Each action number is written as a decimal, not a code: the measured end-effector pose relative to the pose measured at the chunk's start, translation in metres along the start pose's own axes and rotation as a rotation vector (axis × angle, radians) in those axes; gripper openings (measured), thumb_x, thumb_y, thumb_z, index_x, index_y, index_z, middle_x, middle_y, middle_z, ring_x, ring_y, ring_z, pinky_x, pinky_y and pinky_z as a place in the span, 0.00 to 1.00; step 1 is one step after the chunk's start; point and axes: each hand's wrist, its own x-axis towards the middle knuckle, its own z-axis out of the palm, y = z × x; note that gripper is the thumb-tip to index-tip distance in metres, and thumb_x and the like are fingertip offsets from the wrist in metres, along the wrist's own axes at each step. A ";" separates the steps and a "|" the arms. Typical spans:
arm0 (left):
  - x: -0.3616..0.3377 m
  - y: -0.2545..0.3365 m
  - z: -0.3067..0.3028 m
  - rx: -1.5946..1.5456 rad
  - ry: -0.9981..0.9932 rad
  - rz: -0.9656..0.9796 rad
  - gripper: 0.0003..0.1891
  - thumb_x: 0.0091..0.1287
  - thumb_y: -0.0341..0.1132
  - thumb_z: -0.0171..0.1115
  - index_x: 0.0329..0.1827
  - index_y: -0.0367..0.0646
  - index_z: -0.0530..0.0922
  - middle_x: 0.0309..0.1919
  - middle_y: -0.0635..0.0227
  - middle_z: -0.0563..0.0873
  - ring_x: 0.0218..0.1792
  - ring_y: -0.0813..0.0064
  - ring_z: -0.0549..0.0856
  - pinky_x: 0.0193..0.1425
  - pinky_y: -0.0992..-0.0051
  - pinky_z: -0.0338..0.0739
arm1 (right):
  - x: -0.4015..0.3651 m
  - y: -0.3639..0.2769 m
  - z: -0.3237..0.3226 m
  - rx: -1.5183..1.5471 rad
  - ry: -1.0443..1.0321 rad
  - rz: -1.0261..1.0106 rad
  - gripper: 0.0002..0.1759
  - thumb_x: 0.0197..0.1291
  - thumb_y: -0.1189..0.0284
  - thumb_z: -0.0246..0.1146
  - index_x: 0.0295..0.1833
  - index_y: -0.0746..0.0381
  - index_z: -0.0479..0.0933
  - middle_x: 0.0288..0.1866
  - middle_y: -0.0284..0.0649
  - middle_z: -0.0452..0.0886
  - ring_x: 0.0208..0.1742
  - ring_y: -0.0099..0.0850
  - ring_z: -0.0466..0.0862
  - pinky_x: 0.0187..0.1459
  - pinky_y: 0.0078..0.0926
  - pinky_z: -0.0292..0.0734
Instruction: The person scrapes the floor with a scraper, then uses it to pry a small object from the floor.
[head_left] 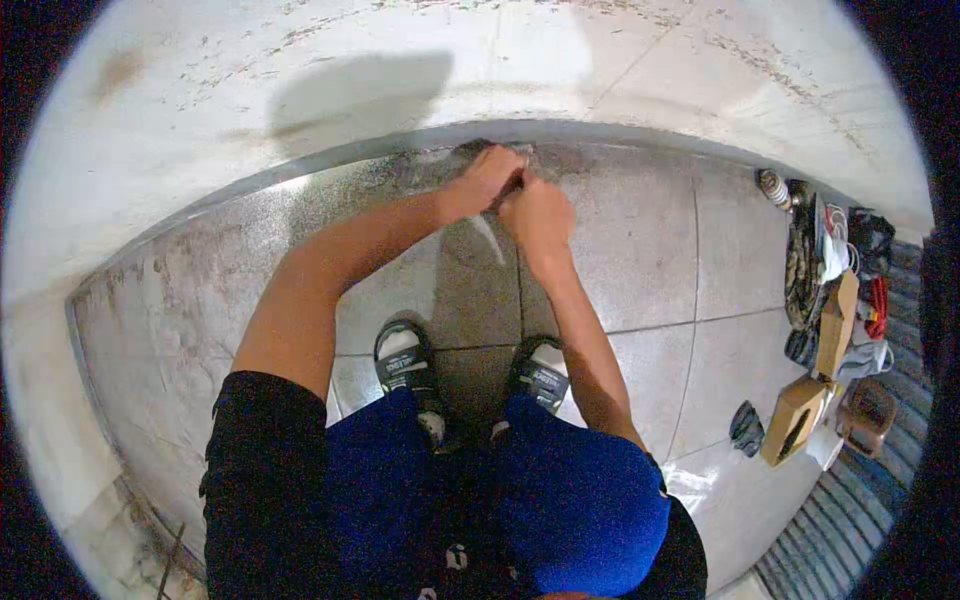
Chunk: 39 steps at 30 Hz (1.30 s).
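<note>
I crouch facing a pale wall [400,70] where it meets the grey tiled floor [640,240]. Both hands are pressed together low at the wall's base. My left hand [484,178] is closed around a small dark object [516,184] that I cannot identify. My right hand [537,214] is clenched just beside and below it, touching the left hand and seemingly gripping the same object. A pale streak [491,240] lies on the floor under the hands. Dirt and scraped patches mark the floor along the wall joint [470,150].
My feet in dark sandals [405,360] [540,375] stand on the tiles, blue shorts below. At the right lie brown boxes [795,420], a red cord [878,305], cloth and a dark glove [746,428], beside a ribbed grating [850,520].
</note>
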 end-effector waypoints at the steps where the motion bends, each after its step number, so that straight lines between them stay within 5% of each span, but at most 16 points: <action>1: -0.006 0.001 0.017 -0.046 0.065 -0.028 0.10 0.60 0.36 0.54 0.39 0.41 0.79 0.35 0.50 0.81 0.39 0.51 0.81 0.43 0.60 0.74 | -0.008 0.001 -0.004 0.001 -0.049 0.014 0.13 0.49 0.65 0.60 0.36 0.63 0.79 0.27 0.53 0.81 0.29 0.50 0.83 0.32 0.45 0.78; 3: -0.027 0.003 0.060 -0.134 0.200 -0.082 0.07 0.54 0.31 0.59 0.34 0.40 0.78 0.36 0.52 0.81 0.42 0.51 0.81 0.44 0.61 0.75 | -0.033 0.007 -0.014 0.003 -0.144 0.036 0.13 0.49 0.68 0.59 0.41 0.61 0.79 0.29 0.55 0.81 0.32 0.52 0.83 0.34 0.47 0.77; 7: -0.029 0.029 0.018 -0.031 0.165 0.004 0.06 0.56 0.32 0.57 0.32 0.40 0.78 0.32 0.52 0.81 0.39 0.52 0.82 0.41 0.62 0.77 | -0.037 0.006 -0.007 -0.034 -0.148 0.065 0.13 0.49 0.67 0.59 0.40 0.62 0.80 0.28 0.54 0.81 0.31 0.51 0.83 0.33 0.46 0.77; 11: 0.001 0.003 0.004 -0.215 0.096 -0.234 0.06 0.55 0.31 0.56 0.31 0.40 0.79 0.29 0.50 0.81 0.37 0.54 0.83 0.38 0.62 0.76 | -0.003 0.004 0.002 -0.042 -0.093 -0.007 0.13 0.50 0.67 0.59 0.40 0.62 0.80 0.27 0.53 0.81 0.29 0.49 0.83 0.31 0.46 0.77; 15: -0.032 0.014 0.035 0.038 0.189 0.031 0.12 0.63 0.36 0.51 0.37 0.39 0.80 0.29 0.50 0.82 0.34 0.51 0.83 0.38 0.58 0.75 | -0.043 0.009 0.003 -0.024 -0.123 -0.003 0.14 0.52 0.67 0.58 0.43 0.61 0.79 0.27 0.53 0.81 0.29 0.49 0.83 0.32 0.47 0.77; 16: -0.037 0.020 0.038 0.126 -0.033 -0.011 0.12 0.64 0.38 0.50 0.40 0.42 0.80 0.30 0.51 0.82 0.36 0.51 0.82 0.42 0.57 0.74 | -0.053 0.010 0.003 -0.031 -0.141 0.009 0.15 0.52 0.67 0.58 0.44 0.61 0.79 0.27 0.53 0.81 0.29 0.50 0.82 0.32 0.47 0.77; 19: -0.037 0.025 0.036 0.137 -0.148 -0.137 0.12 0.63 0.38 0.51 0.42 0.42 0.79 0.32 0.50 0.82 0.39 0.51 0.82 0.45 0.57 0.74 | -0.053 0.007 0.005 -0.001 -0.180 0.054 0.15 0.53 0.67 0.58 0.45 0.60 0.78 0.28 0.54 0.81 0.31 0.51 0.82 0.33 0.48 0.77; 20: -0.037 0.022 0.033 0.076 0.029 -0.132 0.12 0.61 0.36 0.52 0.42 0.41 0.78 0.34 0.48 0.81 0.40 0.51 0.81 0.46 0.56 0.73 | -0.049 0.008 0.004 -0.003 -0.167 0.029 0.15 0.53 0.67 0.58 0.45 0.60 0.78 0.29 0.54 0.81 0.31 0.51 0.82 0.34 0.48 0.77; 24: -0.029 0.016 0.002 0.049 0.147 0.022 0.10 0.57 0.35 0.55 0.36 0.39 0.79 0.33 0.49 0.82 0.39 0.50 0.82 0.45 0.57 0.75 | -0.026 0.005 -0.001 0.057 -0.128 -0.003 0.13 0.52 0.67 0.59 0.43 0.58 0.79 0.30 0.52 0.82 0.33 0.51 0.82 0.36 0.47 0.77; 27: -0.034 0.032 0.015 0.189 -0.129 -0.133 0.07 0.54 0.30 0.57 0.32 0.38 0.80 0.29 0.46 0.82 0.36 0.51 0.84 0.41 0.59 0.80 | -0.044 0.005 -0.006 0.114 -0.149 0.041 0.12 0.51 0.67 0.60 0.41 0.58 0.80 0.31 0.51 0.82 0.34 0.51 0.82 0.36 0.46 0.77; 32: -0.033 0.022 0.003 0.148 0.020 0.052 0.07 0.52 0.32 0.58 0.28 0.37 0.78 0.26 0.48 0.82 0.34 0.49 0.83 0.37 0.57 0.79 | -0.037 0.008 0.006 0.113 -0.133 0.077 0.13 0.50 0.67 0.60 0.42 0.58 0.81 0.33 0.52 0.82 0.36 0.50 0.82 0.38 0.46 0.77; 35: -0.022 0.013 -0.004 0.040 -0.143 0.007 0.07 0.51 0.32 0.58 0.28 0.37 0.78 0.27 0.47 0.82 0.34 0.49 0.83 0.37 0.57 0.78 | -0.025 0.000 -0.011 0.091 -0.169 0.087 0.13 0.50 0.67 0.60 0.41 0.58 0.81 0.33 0.52 0.82 0.36 0.50 0.82 0.39 0.45 0.77; 39: -0.035 0.019 0.016 0.150 0.071 0.041 0.08 0.52 0.33 0.58 0.29 0.36 0.78 0.27 0.48 0.82 0.33 0.48 0.83 0.36 0.57 0.78 | -0.040 0.009 -0.003 0.164 -0.133 0.080 0.12 0.51 0.66 0.59 0.40 0.58 0.81 0.32 0.52 0.82 0.35 0.50 0.82 0.37 0.46 0.77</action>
